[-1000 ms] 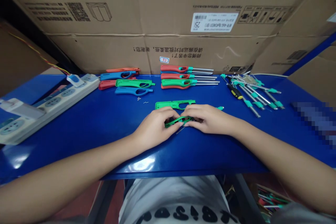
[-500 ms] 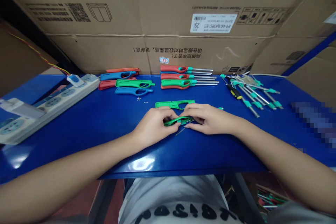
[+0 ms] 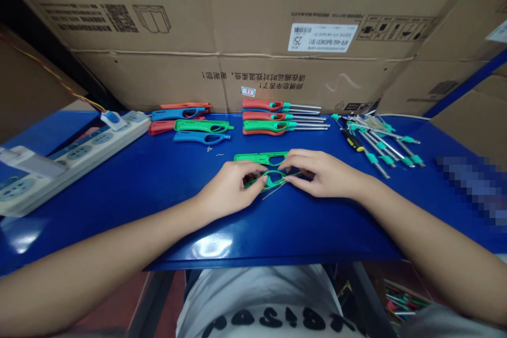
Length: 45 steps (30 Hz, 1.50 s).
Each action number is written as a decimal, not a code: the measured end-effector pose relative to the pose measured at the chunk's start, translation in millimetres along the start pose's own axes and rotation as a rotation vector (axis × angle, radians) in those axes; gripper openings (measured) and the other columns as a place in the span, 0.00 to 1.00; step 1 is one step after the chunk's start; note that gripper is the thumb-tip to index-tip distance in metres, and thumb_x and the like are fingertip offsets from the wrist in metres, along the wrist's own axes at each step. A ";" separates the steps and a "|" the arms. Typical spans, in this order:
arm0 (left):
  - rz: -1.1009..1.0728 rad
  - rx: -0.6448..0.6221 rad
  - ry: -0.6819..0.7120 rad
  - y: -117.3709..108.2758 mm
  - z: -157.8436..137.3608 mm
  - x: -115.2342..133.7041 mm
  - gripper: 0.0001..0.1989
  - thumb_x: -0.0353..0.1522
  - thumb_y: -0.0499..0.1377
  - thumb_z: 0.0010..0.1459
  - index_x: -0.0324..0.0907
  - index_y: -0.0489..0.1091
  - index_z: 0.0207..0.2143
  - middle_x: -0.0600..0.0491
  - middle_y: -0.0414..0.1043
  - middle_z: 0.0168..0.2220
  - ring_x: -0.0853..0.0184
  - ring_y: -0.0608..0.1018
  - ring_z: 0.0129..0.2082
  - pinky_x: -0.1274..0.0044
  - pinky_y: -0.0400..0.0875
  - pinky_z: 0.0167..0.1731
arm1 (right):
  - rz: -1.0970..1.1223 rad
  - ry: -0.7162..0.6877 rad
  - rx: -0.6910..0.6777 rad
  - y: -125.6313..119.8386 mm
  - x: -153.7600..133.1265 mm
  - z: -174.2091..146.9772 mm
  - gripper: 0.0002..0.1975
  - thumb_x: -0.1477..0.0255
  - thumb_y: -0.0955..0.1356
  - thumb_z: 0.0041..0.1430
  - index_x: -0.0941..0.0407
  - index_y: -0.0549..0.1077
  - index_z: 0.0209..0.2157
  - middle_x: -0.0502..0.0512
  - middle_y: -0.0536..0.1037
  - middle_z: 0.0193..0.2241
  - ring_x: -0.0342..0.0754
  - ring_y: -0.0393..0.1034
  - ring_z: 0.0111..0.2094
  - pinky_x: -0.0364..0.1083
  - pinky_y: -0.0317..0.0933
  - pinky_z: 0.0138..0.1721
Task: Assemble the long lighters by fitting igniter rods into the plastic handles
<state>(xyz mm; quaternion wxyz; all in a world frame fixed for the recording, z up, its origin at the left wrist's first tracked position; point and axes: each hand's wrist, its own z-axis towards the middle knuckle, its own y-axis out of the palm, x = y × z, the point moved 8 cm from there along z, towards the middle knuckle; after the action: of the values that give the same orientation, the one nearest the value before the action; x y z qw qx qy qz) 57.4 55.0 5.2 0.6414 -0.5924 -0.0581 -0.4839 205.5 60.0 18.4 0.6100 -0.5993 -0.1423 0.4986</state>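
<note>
Over the middle of the blue table, my left hand [image 3: 233, 185] is closed on the rear part of a green lighter handle shell [image 3: 277, 172]. The finger loop of that shell shows between my hands, with a teal piece, apparently the trigger, inside it. My right hand [image 3: 325, 174] pinches the front end of the same shell between thumb and fingers. A thin grey strand [image 3: 272, 193] runs slantwise below the shell. Just behind lies another green handle half [image 3: 253, 158], partly hidden by my right fingers. Whatever sits inside the held shell's rear is hidden.
Several loose handle halves [image 3: 202, 138] lie back left. Assembled lighters [image 3: 265, 115] are stacked at back centre. Metal tubes with teal ends [image 3: 380, 145] and a black-yellow screwdriver [image 3: 354, 140] lie right. A power strip [image 3: 79, 156] runs along the left; cardboard [image 3: 158, 79] stands behind.
The held green shell has turned so its finger loop now shows more openly. My right hand has shifted slightly up and away, its fingers now at the shell's front end.
</note>
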 end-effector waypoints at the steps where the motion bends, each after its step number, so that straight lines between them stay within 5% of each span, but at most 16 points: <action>1: -0.009 -0.002 -0.014 -0.2 -0.1 -1.0 0.11 0.30 0.59 0.62 0.39 0.78 0.44 0.51 0.82 0.38 0.66 0.80 0.34 0.77 0.71 0.33 | -0.005 -0.002 0.003 -0.9 0.0 -0.4 0.09 0.70 0.67 0.65 0.57 0.74 0.46 0.57 0.75 0.41 0.43 0.69 0.33 0.42 0.63 0.34; 14: -0.014 -0.071 -0.086 0.7 2.2 -7.2 0.15 0.29 0.58 0.61 0.39 0.79 0.47 0.48 0.81 0.41 0.64 0.80 0.34 0.75 0.74 0.34 | -0.037 -0.036 -0.037 4.9 1.0 -2.7 0.10 0.70 0.66 0.66 0.55 0.80 0.42 0.56 0.78 0.42 0.46 0.74 0.38 0.43 0.65 0.39; 27: -0.131 -0.127 -0.192 7.8 1.6 -24.1 0.15 0.29 0.58 0.61 0.37 0.78 0.48 0.46 0.82 0.44 0.60 0.82 0.38 0.72 0.76 0.37 | -0.057 -0.045 -0.047 5.9 -2.5 -2.7 0.11 0.71 0.66 0.67 0.57 0.81 0.40 0.55 0.79 0.32 0.44 0.73 0.31 0.42 0.63 0.33; 36: -0.011 -0.052 0.087 5.9 1.1 -2.5 0.15 0.29 0.57 0.65 0.41 0.77 0.51 0.47 0.80 0.47 0.60 0.81 0.46 0.70 0.75 0.48 | -0.082 -0.033 0.066 4.9 -1.8 1.8 0.11 0.65 0.68 0.67 0.57 0.79 0.40 0.54 0.78 0.32 0.44 0.72 0.30 0.42 0.61 0.32; 45: -0.046 -0.030 0.204 11.1 -0.3 10.5 0.15 0.27 0.55 0.67 0.41 0.75 0.53 0.48 0.79 0.44 0.64 0.80 0.44 0.72 0.75 0.47 | -0.010 0.092 0.073 15.3 10.3 7.3 0.11 0.61 0.72 0.61 0.56 0.76 0.34 0.50 0.73 0.29 0.42 0.67 0.29 0.41 0.58 0.31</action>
<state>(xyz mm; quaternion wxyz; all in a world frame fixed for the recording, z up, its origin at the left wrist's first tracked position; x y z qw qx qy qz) 70.4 47.0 4.2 0.6238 -0.5479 0.0011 -0.5574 198.0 68.9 2.4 0.6400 -0.5981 -0.0988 0.4722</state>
